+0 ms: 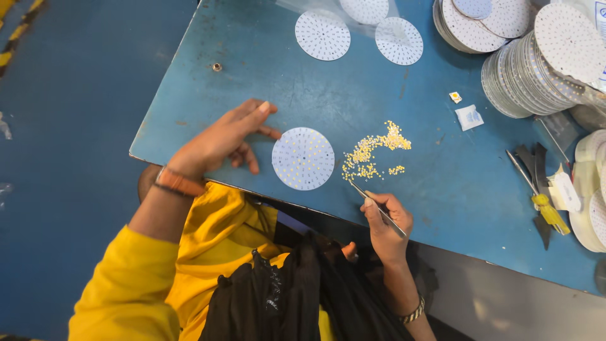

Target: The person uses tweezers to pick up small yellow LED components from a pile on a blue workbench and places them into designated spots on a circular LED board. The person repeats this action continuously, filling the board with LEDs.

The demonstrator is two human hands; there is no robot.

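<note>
A round white circuit disc [303, 158] dotted with small yellow parts lies near the front edge of the blue table [265, 82]. My left hand [221, 139] rests on the table just left of the disc, fingers spread and pointing toward it, one fingertip close to its rim. My right hand [386, 224] grips thin metal tweezers [376, 207], whose tip points up-left at a scattered pile of tiny yellow components [374, 153] lying right of the disc.
More white discs [322, 35] lie at the table's far side, and stacks of discs [536, 57] lean at the far right. A yellow-handled tool [548, 210], small white packets [469, 117] and tape rolls [593, 196] sit at right. A small nut [216, 66] lies far left.
</note>
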